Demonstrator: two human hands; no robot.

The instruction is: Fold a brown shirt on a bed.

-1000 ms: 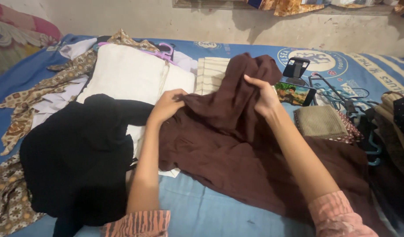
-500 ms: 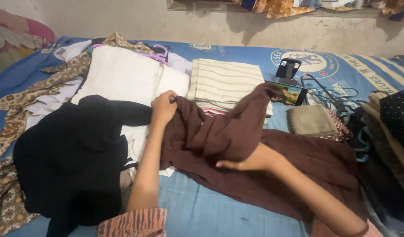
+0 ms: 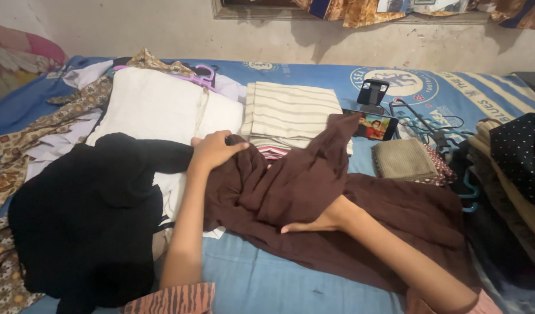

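Pressing the brown garment (image 3: 337, 203) flat on the blue bed (image 3: 267, 279), my left hand (image 3: 212, 150) grips its bunched top edge while my right hand (image 3: 320, 221) lies open on it. I judge folding barely begun: one flap over, most still rumpled.

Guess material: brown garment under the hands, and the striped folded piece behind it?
Brown garment: looks like soft matte woven cloth, maybe cotton or rayon; it bunches in limp folds with no sheen. Striped folded piece: cream fabric with thin dark lines, lying flat and crisp, likely a stiffer cotton weave. Neither fibre is certain.
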